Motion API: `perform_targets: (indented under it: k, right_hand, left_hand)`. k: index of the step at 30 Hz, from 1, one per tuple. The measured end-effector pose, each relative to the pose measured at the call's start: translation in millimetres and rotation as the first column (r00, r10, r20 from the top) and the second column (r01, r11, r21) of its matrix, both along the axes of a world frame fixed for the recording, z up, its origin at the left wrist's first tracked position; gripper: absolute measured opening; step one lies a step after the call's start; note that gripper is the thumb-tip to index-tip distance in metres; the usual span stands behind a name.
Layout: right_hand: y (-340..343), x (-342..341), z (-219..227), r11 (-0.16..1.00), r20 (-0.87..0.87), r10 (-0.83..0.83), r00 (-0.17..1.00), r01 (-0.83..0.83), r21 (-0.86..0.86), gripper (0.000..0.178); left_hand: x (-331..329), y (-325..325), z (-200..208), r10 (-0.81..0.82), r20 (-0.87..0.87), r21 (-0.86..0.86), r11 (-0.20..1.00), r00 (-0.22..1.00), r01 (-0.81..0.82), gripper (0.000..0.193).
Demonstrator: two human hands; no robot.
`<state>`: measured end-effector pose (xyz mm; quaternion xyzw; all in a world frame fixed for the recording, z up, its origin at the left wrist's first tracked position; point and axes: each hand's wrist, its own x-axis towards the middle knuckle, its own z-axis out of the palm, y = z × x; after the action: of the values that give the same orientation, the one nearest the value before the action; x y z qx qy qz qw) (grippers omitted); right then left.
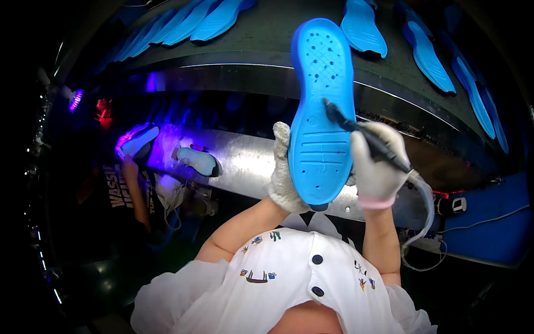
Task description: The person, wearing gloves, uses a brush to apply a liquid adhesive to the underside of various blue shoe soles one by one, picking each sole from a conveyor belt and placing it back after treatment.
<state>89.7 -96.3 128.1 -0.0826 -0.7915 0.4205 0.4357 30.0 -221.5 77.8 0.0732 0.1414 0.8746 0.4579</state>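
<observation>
Here, the left hand [282, 175] has its grip clamped on a blue shoe sole [320, 142], held over the metal tabletop [240, 158]; the right hand [382, 167] grips a black brush [368, 137], its tip at the sole's middle.

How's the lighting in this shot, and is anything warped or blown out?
In the head view, a purple lamp glows at far left, the metal bench glares white mid-length, the shelf edge bows, and the corners fall black; the blue sole looks fairly sharp.
</observation>
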Motion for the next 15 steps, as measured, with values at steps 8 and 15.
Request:
perform_targets:
  k: [8,15]
  right_hand:
    - [-3,9,8,0.97,0.047,0.139,0.989,-0.126,-0.21,0.024]
    - [-20,37,7,0.908,0.06,0.418,0.906,-0.419,-0.004,0.024]
  left_hand:
    - [-7,0,6,-0.024,0.114,0.167,0.986,0.993,0.004,0.11]
    - [-20,9,0,-0.038,-0.028,0.182,0.982,0.999,0.042,0.116]
